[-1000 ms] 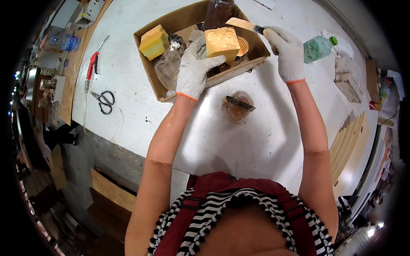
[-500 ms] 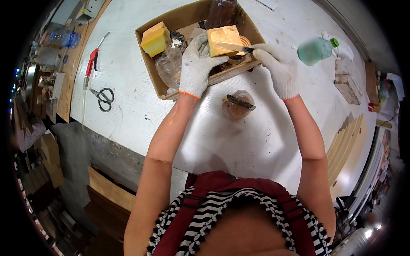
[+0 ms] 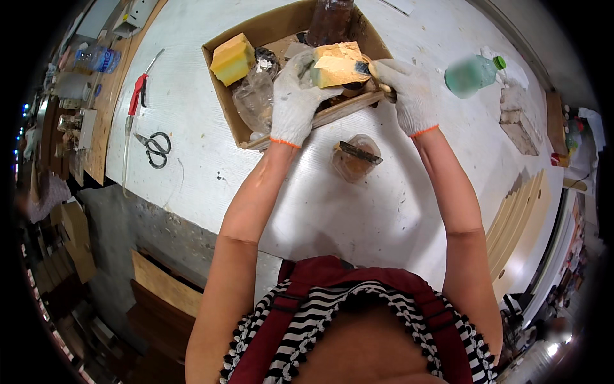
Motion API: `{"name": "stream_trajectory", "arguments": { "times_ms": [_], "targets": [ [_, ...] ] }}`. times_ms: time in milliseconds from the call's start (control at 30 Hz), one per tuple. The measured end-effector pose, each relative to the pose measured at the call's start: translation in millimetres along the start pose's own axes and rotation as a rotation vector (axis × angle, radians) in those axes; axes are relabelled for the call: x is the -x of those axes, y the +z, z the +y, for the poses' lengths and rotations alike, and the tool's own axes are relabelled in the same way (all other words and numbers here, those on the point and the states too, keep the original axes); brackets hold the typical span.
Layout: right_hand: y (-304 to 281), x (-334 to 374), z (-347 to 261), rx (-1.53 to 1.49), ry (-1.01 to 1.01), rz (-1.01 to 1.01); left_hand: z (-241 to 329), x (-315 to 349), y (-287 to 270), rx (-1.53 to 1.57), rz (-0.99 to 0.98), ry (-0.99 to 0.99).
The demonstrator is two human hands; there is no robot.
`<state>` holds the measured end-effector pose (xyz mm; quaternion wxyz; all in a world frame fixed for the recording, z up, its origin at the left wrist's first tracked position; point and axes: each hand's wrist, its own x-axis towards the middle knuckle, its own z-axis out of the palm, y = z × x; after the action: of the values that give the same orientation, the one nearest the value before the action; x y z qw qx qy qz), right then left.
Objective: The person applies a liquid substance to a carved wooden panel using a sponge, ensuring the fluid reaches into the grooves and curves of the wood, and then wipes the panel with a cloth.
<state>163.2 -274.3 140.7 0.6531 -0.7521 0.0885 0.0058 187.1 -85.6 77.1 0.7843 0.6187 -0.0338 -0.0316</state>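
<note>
White tabletop [image 3: 204, 134], grey floor [image 3: 109, 221], left fingers [image 3: 299, 63] around yellow block [image 3: 335, 51], right fingers [image 3: 389, 72] around brush [image 3: 363, 68]

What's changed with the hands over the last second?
The right hand moved left and slightly nearer the body, bringing the brush across the yellow block. Nothing was let go: the left hand still holds that block; the scissors lie unmoved.

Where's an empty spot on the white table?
Between the scissors and left forearm, apart from dark specks; also between the plastic tub and right forearm. It's crowded in the cardboard box: yellow block, clear plastic, and the left hand over its edge.
</note>
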Motion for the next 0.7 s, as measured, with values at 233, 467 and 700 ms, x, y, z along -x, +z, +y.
{"name": "stream_trajectory", "arguments": {
  "times_ms": [233, 467, 700],
  "targets": [
    [-2.2, -4.5, 0.6, -0.173, -0.015, 0.184, -1.2, -1.5, 2.0, 0.143, 0.007, -0.043],
    [-5.4, 19.9, 13.7, 0.997, -1.235, 0.116, -3.3, -2.4, 1.1, 0.145, -0.003, -0.065],
    [-26.6, 35.3, 9.3, 0.855, -1.137, 0.106, -4.1, -3.4, 3.3, 0.186, 0.073, -0.043]
  ]
}}
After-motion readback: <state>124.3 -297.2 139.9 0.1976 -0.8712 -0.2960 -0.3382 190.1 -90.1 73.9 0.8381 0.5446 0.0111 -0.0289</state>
